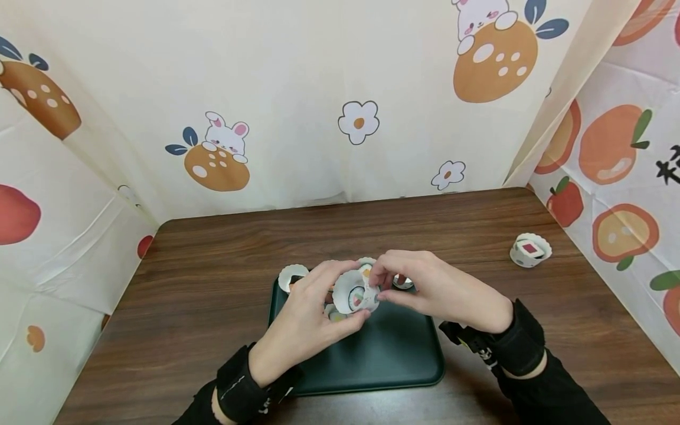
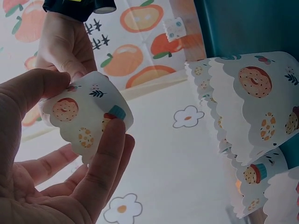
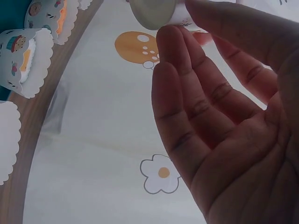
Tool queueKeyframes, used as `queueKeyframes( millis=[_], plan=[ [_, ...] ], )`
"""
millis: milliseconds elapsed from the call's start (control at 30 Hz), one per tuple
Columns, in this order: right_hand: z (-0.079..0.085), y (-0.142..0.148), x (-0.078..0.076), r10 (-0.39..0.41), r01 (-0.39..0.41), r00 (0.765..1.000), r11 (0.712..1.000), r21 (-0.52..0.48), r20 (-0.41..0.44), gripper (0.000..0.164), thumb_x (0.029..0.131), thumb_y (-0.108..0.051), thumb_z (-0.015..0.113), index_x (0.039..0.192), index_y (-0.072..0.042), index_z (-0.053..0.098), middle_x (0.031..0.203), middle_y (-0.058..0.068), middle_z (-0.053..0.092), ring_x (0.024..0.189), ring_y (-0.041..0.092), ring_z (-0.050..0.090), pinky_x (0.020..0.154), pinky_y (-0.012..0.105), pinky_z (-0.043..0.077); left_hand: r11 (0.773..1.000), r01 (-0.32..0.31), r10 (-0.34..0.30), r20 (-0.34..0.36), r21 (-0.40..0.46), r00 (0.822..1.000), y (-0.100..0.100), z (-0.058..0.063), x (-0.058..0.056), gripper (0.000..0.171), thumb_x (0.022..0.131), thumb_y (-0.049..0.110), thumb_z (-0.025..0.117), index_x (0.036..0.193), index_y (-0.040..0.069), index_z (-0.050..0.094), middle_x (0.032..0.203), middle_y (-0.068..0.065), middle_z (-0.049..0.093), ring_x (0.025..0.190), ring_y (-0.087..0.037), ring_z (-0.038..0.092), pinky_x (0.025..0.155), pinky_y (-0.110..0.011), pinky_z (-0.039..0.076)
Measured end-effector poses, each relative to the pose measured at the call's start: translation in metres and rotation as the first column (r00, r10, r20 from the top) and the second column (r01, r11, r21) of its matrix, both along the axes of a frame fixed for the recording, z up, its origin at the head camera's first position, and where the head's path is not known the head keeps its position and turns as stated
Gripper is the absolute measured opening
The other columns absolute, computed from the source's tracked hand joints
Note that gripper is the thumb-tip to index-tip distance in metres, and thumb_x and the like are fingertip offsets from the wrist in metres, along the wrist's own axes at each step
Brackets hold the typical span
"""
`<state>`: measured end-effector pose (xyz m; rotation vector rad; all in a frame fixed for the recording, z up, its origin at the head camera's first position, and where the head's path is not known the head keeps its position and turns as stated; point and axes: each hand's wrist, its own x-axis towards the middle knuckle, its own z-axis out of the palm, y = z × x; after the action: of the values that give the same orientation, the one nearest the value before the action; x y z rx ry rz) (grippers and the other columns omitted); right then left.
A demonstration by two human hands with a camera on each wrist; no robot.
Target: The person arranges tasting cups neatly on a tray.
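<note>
My left hand (image 1: 303,307) grips a white paper baking cup (image 1: 344,288) with a scalloped rim between thumb and fingers, above the tray. In the left wrist view, the baking cup (image 2: 96,105) shows printed doughnuts and cupcakes. A small round piece with a dark ring (image 1: 356,298) shows inside it. At the cup's right side, my right hand (image 1: 425,289) pinches its edge with thumb and fingertips. Only part of the cup's pale bottom (image 3: 156,13) shows in the right wrist view. The hands partly hide more baking cups on the tray, one with a dark item (image 1: 294,280) in it.
Under the hands lies a dark green tray (image 1: 393,354) on a brown wooden table (image 1: 212,254). Another baking cup (image 1: 523,258), holding a white piece with a red square, stands near the table's right edge. Printed cloths (image 1: 297,88) hang at the back and sides.
</note>
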<state>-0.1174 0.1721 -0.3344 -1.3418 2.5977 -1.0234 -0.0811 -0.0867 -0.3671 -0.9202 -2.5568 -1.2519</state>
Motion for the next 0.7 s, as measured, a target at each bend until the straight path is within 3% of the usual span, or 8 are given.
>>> queueKeyframes(
  millis=[233, 367, 500, 700],
  plan=[
    [0.000, 0.001, 0.000, 0.026, -0.026, 1.000, 1.000, 0.004, -0.006, 0.023, 0.095, -0.011, 0.083, 0.113, -0.020, 0.073, 0.107, -0.008, 0.073, 0.094, 0.007, 0.068, 0.082, 0.025, 0.060, 0.999, 0.016, -0.016, -0.005, -0.035, 1.000, 0.000, 0.000, -0.002, 0.061, 0.088, 0.023, 0.089, 0.143, 0.017, 0.063, 0.131, 0.000, 0.068, 0.095, -0.011, 0.061, 0.069, -0.019, 0.055],
    [0.002, 0.005, -0.001, 0.031, -0.031, 1.000, 1.000, -0.003, -0.006, 0.021, 0.095, -0.013, 0.083, 0.113, -0.019, 0.075, 0.106, -0.008, 0.074, 0.094, 0.003, 0.067, 0.083, 0.025, 0.061, 0.998, 0.030, -0.030, -0.012, -0.064, 0.999, 0.001, 0.000, -0.004, 0.056, 0.088, 0.021, 0.088, 0.139, 0.015, 0.065, 0.131, -0.001, 0.068, 0.101, -0.012, 0.066, 0.076, -0.021, 0.058],
    [0.007, 0.016, -0.004, -0.010, 0.007, 0.997, 0.999, -0.044, -0.078, 0.023, 0.092, -0.011, 0.085, 0.111, -0.019, 0.075, 0.101, -0.010, 0.075, 0.090, 0.000, 0.066, 0.079, 0.024, 0.060, 0.987, 0.036, -0.038, -0.010, -0.157, 0.999, 0.002, 0.002, -0.008, 0.054, 0.088, 0.023, 0.087, 0.137, 0.015, 0.066, 0.131, -0.001, 0.067, 0.106, -0.012, 0.067, 0.085, -0.024, 0.060],
    [0.017, 0.032, -0.005, -0.073, 0.062, 0.987, 0.994, -0.086, -0.141, 0.028, 0.090, -0.006, 0.086, 0.109, -0.024, 0.075, 0.100, -0.017, 0.073, 0.089, -0.002, 0.065, 0.080, 0.020, 0.058, 0.961, 0.057, -0.065, -0.021, -0.270, 0.998, 0.007, 0.003, -0.015, 0.053, 0.087, 0.022, 0.084, 0.136, 0.016, 0.066, 0.120, -0.001, 0.067, 0.105, -0.012, 0.063, 0.083, -0.025, 0.058]
  ],
)
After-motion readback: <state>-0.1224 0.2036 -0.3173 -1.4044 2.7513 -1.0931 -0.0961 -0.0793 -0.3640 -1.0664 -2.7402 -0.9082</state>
